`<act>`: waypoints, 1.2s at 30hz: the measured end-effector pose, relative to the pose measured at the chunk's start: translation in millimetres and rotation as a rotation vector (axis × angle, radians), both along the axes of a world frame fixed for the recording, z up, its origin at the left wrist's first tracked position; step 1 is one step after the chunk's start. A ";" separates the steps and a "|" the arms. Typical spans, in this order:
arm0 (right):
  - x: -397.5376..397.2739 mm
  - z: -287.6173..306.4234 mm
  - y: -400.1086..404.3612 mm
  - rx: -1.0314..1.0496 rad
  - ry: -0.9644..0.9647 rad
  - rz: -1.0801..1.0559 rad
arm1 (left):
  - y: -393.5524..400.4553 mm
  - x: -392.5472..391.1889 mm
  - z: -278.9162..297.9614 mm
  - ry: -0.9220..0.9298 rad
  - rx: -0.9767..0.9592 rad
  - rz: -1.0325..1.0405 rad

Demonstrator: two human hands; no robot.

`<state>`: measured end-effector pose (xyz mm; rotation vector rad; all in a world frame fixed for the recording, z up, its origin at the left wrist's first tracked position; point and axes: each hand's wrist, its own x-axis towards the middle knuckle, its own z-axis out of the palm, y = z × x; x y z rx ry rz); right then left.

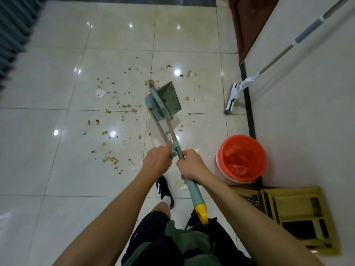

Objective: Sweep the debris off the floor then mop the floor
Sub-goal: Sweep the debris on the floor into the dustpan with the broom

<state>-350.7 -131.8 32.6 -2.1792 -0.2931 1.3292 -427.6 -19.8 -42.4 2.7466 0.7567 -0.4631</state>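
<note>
Small yellow and brown debris [123, 106] lies scattered over the glossy cream floor tiles [57, 83], along with a white paper scrap [100, 93]. A teal long-handled broom and grey-green dustpan [170, 96] sit nested together over the middle of the mess. My left hand [156, 162] grips one metal pole beside a teal clip [173, 150]. Gripping the other pole [171, 127] is my right hand [192, 167], just above its teal grip and yellow end cap [201, 215]. A flat mop [232, 98] leans against the right wall, untouched.
An orange bucket [242, 158] lined with a red bag stands by the right wall [307, 112]. A yellow crate [295, 214] lies just behind the bucket. A brown door [247, 25] is at the top right, and a dark ribbed surface [15, 25] at the top left. My black shoe [165, 191] is below my hands.
</note>
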 end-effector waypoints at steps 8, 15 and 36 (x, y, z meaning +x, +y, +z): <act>-6.4 18.6 -72.9 0.031 -0.080 0.171 | -76.0 -22.7 11.7 -0.048 0.017 0.130; -29.4 9.1 -103.5 0.076 -0.152 0.394 | -103.3 -77.4 18.6 -0.028 0.080 0.173; -153.4 -54.2 -127.8 0.003 -0.030 0.026 | -84.8 -320.3 -8.8 -0.071 -0.154 0.650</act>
